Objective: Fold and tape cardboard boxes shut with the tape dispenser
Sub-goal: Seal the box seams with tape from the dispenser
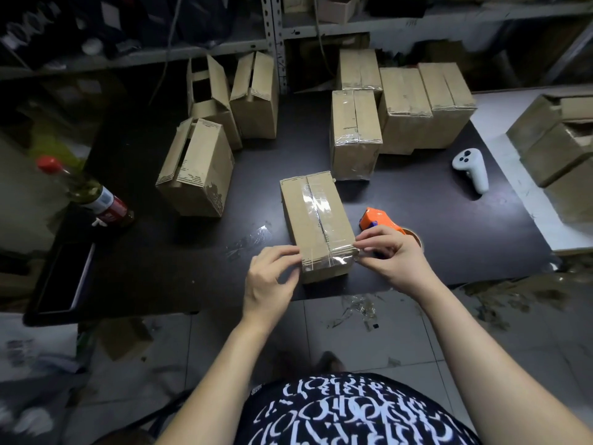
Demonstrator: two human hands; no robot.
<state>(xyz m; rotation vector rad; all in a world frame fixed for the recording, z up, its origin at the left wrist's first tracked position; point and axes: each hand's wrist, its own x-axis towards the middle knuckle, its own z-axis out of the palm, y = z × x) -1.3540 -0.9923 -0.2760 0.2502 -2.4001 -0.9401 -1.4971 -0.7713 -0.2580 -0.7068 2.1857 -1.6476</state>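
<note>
Brown corrugated board makes up the cardboard box (316, 220), which is laid flat near the front edge of a dark table (160, 261), its flaps closed. A strip of clear tape (322, 205) is run along its top seam, and a second strip is laid across its near end. No print can be made out on the box apart from dashed marks along its edges.

The box's near left corner is gripped by the left hand (272, 281), with the fingers curled and the fingertips pressed to the edge. At the near right corner, the loose end of the cross strip is pinched between thumb and forefinger of the right hand (390, 255), the other fingers being curled under.

Just right of the box, partly hidden behind the right hand, an orange tape dispenser (378, 221) is set on the table. Crumpled tape scraps (247, 242) are seen just left of the box.

Beyond the box and to its right, taped boxes (356, 133) are stood in a cluster; beyond it to the left, open-flapped boxes (195, 168) are grouped. Further right a white controller (471, 170) is laid. Well to the left a bottle (102, 203) with a red cap and a red-and-white label is tilted; its lettering is too blurred to be read.

Nearest the camera, a dark shirt (353, 412) covered in white script-like characters is seen, none of which can be read.
</note>
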